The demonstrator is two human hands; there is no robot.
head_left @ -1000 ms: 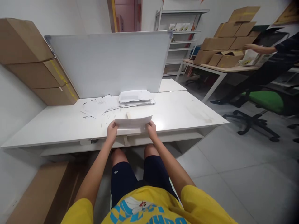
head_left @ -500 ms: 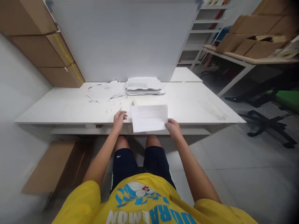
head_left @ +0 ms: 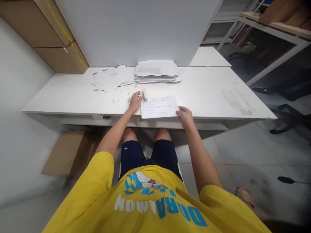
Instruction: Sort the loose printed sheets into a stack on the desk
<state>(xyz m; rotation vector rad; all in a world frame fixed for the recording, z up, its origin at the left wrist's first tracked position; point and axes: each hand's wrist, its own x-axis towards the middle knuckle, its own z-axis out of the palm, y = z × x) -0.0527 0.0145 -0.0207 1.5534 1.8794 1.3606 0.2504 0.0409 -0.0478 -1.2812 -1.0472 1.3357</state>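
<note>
A printed sheet of paper (head_left: 159, 109) lies at the front edge of the desk, its lines of text facing up. My right hand (head_left: 185, 116) pinches its right edge between thumb and fingers. Just past the sheet's upper left corner is a small beige block (head_left: 145, 94); its exact kind is unclear. My left hand (head_left: 135, 101) is beside the block and the sheet's left edge, fingers apart and curved, with nothing visibly held.
A thick stack of papers (head_left: 156, 72) stands at the back of the white desk (head_left: 206, 97), with loose sheets (head_left: 110, 77) to its left. Small scraps (head_left: 118, 96) lie near my left hand. Behind rises a white board (head_left: 136, 32); cardboard boxes (head_left: 70, 60) are piled at left.
The sheet has come down from a raised position onto the desk, with my right hand still on it. My left hand has moved toward the beige block. The view has shifted downward.
</note>
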